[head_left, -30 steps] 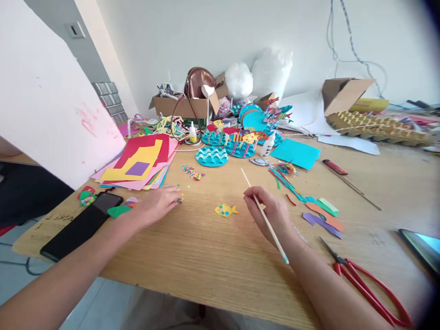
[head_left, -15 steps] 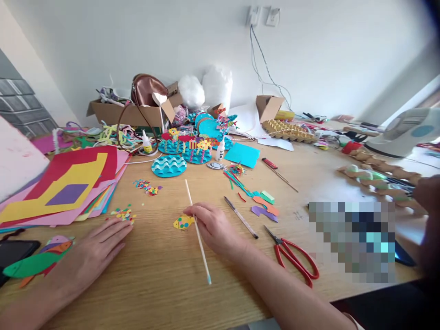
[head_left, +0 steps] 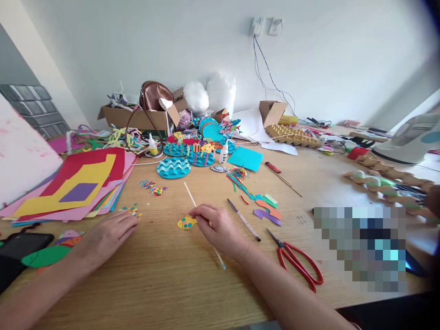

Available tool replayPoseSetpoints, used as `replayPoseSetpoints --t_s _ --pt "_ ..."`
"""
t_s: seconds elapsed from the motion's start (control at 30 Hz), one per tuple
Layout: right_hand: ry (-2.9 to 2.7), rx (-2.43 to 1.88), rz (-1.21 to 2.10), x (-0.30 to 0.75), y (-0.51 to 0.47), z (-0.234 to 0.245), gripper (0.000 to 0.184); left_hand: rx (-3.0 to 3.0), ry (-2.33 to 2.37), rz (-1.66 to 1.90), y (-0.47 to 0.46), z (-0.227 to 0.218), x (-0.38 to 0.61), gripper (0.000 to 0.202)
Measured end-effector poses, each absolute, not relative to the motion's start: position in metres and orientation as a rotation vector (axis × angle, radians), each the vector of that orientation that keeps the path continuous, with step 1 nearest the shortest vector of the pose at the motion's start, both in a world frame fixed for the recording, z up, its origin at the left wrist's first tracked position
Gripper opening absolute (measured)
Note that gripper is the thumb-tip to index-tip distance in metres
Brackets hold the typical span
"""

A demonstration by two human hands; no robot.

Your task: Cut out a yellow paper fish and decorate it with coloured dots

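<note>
Right hand (head_left: pixel 220 227): grip closed on a thin white stick (head_left: pixel 202 220), pinched mid-shaft. Far tip points away toward the blue wave disc (head_left: pixel 173 167), near tip with a bluish end sticks out behind the wrist.

Paper fish (head_left: pixel 186 222) (yellow, coloured dots) lies flat on the tabletop (head_left: pixel 165 279), just left of the right hand's fingertips, touching or nearly so; can't tell which.

Left hand (head_left: pixel 110 236): flat, palm down, holding nothing, fingers spread. Fingertips just short of a small pile of coloured paper dots (head_left: pixel 130 211), which sits left of the fish.

Other things, placed from the fish:
- right of it: pencil (head_left: pixel 244 220), then red scissors (head_left: pixel 299 261), blades closed, nearer the tabletop edge
- far left: stack of coloured paper sheets (head_left: pixel 79 183), dark phone (head_left: pixel 20 247) below that
- beyond it: second dot pile (head_left: pixel 153 187), glue bottles (head_left: pixel 223 152), finished fish-on-wave pieces (head_left: pixel 199 153)
- beyond-right: paper strips and scraps (head_left: pixel 261 204)

Judgement: this looks like the decorating/assembly step on the fish, with the stick as either the dot-placing tool or the fish's mount. Fish already carries several dots, so probably mid-to-late on this piece.

A next move would call for steadying the fish with the free left hand and bringing one stick tip down onto it with fine control; the fish is light and would slide on bare wood if nudged.
</note>
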State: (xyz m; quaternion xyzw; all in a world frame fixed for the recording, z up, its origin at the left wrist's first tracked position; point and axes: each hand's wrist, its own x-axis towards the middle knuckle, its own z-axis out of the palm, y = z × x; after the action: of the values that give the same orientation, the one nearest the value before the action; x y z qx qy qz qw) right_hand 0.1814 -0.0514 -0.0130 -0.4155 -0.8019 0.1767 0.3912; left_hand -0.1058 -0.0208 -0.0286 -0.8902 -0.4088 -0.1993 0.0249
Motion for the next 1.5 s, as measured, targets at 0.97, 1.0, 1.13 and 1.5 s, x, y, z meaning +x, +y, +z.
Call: replayPoseSetpoints --t_s 0.97,1.0,1.13,1.5 --pt "-2.062 -1.093 0.396 0.186 -0.052 -0.006 0.023 -3.0 -1.442 -0.079 0.01 -0.019 -0.07 0.008" --pt "-2.062 -1.091 0.397 0.186 -0.052 -0.006 0.023 -3.01 -1.44 -0.065 0.01 -0.019 -0.07 0.009" --pt "-2.074 -1.08 0.4 0.187 -0.052 -0.008 0.024 -3.036 -1.452 -0.007 0.01 -0.013 -0.068 0.011" --pt "-2.034 -1.101 0.462 0.188 -0.051 -0.01 0.024 -3.097 -1.536 0.015 0.015 -0.01 -0.066 0.013"
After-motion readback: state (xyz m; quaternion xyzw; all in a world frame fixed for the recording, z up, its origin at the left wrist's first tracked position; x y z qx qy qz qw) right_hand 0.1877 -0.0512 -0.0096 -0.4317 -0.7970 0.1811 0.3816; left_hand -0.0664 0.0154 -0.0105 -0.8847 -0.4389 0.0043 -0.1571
